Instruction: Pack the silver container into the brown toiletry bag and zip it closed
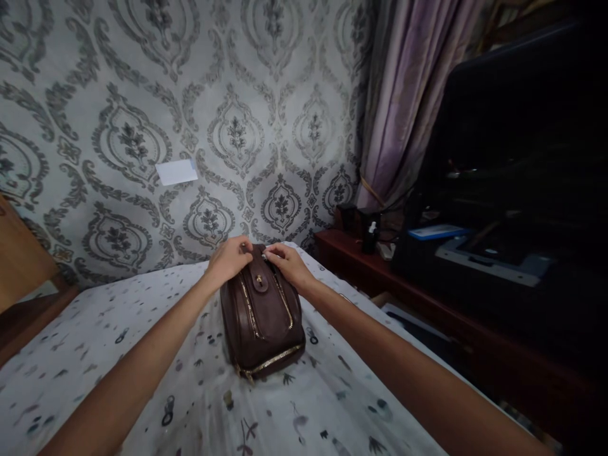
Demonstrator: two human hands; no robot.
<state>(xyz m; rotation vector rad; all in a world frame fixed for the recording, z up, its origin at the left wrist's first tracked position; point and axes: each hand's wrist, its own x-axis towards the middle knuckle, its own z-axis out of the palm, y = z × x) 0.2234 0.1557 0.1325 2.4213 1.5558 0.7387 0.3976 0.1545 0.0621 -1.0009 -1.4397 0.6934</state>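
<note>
Dim room; a bed or table draped in a white cloth printed with small dark motifs [142, 329] runs up to a wall in grey damask-patterned wallpaper [237, 95].

A dark brown leather pouch-style bag with gold zippers [263, 316] sits on the cloth, roughly centred, toward the far end near the wall. One zipper runs along its near lower edge, two more up its top face, with a small strap tab between them.

The left hand [228, 258] rests on the bag's far left top corner, fingers curled together and pinched at something small at the bag's far edge; what exactly they grip is too small to tell. The right hand [287, 263] sits on the far right top corner, fingers likewise bunched and pressing or pinching at the same edge. The fingertips of the two hands nearly meet.

Open cloth lies on every side of the bag, widest to the left and toward the camera. The right cloth edge falls away just beside the right forearm.

Beyond that edge: a dark reddish wooden shelf [380, 266] carrying a black device with a pale tray [489, 253]. A mauve curtain [408, 95] hangs in the corner. A white paper slip [177, 171] is stuck on the wall.
</note>
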